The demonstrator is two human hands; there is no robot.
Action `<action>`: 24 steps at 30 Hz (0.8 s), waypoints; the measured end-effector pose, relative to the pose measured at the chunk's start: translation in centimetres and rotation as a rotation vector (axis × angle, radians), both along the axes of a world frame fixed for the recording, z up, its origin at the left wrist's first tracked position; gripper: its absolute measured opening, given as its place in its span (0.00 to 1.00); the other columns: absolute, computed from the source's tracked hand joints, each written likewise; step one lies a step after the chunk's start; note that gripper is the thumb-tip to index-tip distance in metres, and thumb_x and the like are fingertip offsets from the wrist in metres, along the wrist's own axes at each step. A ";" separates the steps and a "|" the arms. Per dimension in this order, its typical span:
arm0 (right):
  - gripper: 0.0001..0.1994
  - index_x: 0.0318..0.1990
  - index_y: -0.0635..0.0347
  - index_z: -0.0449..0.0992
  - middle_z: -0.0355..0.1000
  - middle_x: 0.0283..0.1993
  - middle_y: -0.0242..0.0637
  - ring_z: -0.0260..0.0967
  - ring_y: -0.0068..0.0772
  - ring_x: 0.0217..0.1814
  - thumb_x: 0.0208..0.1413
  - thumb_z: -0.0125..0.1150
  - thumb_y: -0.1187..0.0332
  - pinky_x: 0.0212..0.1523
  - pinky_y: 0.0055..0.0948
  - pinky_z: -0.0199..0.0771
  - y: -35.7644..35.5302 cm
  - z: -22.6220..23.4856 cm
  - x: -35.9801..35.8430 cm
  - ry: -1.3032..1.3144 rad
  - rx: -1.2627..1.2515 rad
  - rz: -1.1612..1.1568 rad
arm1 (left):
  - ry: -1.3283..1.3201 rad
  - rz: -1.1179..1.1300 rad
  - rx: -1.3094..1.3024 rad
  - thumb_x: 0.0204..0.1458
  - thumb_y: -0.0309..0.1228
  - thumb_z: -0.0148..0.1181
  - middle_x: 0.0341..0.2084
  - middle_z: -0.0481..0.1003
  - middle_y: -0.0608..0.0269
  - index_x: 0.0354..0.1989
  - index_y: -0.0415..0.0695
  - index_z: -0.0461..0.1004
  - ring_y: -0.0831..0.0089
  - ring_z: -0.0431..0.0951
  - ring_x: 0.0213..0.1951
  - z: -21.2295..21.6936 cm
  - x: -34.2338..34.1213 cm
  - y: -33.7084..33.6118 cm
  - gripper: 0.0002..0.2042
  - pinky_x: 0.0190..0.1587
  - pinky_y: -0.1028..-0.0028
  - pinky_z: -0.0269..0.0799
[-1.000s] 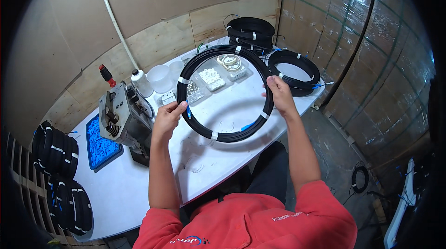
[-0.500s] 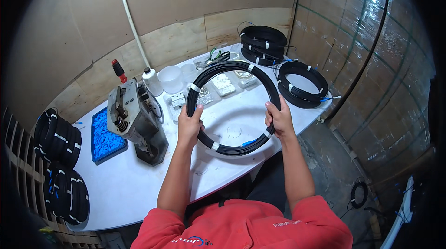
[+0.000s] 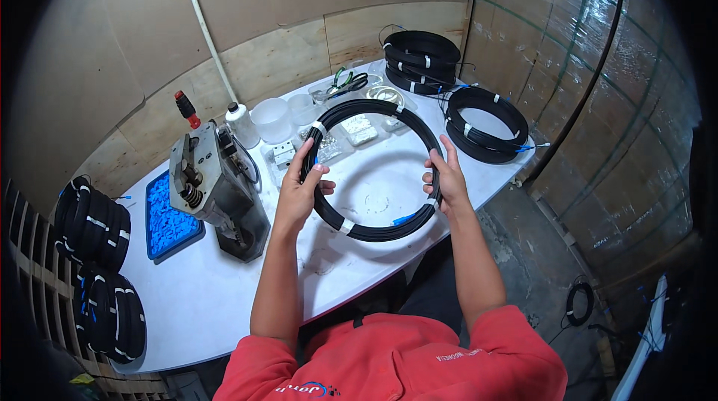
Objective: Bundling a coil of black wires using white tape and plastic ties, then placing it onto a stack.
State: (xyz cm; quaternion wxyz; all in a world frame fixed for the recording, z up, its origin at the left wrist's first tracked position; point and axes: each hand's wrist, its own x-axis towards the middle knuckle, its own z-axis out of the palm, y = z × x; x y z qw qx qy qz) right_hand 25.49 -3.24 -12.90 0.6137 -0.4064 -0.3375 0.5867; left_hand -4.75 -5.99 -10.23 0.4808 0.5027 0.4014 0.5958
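Between my hands, above the near part of the white table, is a round coil of black cable [image 3: 381,233] bound with white tape bands. A blue connector [image 3: 404,219] shows on its near inner edge. On the coil's left side, my left hand [image 3: 299,190] closes loosely, the thumb in front and some fingers reaching through the ring. My right hand [image 3: 450,180] grips the opposite side, its thumb on the inner edge and a finger pointing up along the outside. Parts of the fingers are hidden by the coil.
A metal hand press [image 3: 224,176] with a red-handled tool stands left, beside a blue tray of small blue parts [image 3: 170,214]. Behind the coil sit tubs, a white bottle [image 3: 241,126] and scissors [image 3: 351,84]. More black coils [image 3: 486,154] lie far right and left [image 3: 112,319].
Both hands have loosened, with fingers straightening along the coil. The coil has shifted slightly, and its blue connector now stands out more toward the ring's inside.
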 end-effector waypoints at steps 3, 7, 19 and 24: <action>0.26 0.73 0.40 0.57 0.66 0.40 0.36 0.71 0.29 0.28 0.70 0.48 0.55 0.21 0.26 0.73 0.2 0.9 1.4 0.049 -0.017 0.147 | 0.065 -0.060 -0.175 0.68 0.43 0.50 0.32 0.79 0.56 0.71 0.50 0.62 0.70 0.82 0.31 1.3 -1.7 0.1 0.25 0.34 0.70 0.81; 0.32 0.75 0.60 0.54 0.73 0.51 0.45 0.79 0.48 0.43 0.64 0.35 0.58 0.53 0.48 0.80 0.5 0.8 3.5 0.237 0.290 0.440 | -0.020 -0.093 -0.243 0.66 0.58 0.43 0.33 0.81 0.55 0.68 0.46 0.66 0.69 0.84 0.30 0.8 -5.0 0.5 0.32 0.29 0.69 0.81; 0.23 0.44 0.64 0.74 0.70 0.40 0.33 0.70 0.23 0.43 0.69 0.55 0.48 0.41 0.27 0.73 0.2 0.7 -1.6 -0.704 0.570 0.109 | 0.435 0.256 -0.079 0.64 0.53 0.57 0.16 0.69 0.73 0.26 0.36 0.77 0.83 0.63 0.22 2.4 -8.7 -8.5 0.28 0.26 0.77 0.58; 0.23 0.47 0.57 0.63 0.62 0.25 0.31 0.63 0.23 0.18 0.71 0.45 0.44 0.19 0.27 0.69 -3.4 0.8 -8.2 0.016 0.167 0.353 | -0.243 0.433 -0.135 0.66 0.51 0.53 0.28 0.73 0.60 0.50 0.38 0.69 0.74 0.77 0.28 -0.2 -5.2 -11.9 0.24 0.32 0.73 0.75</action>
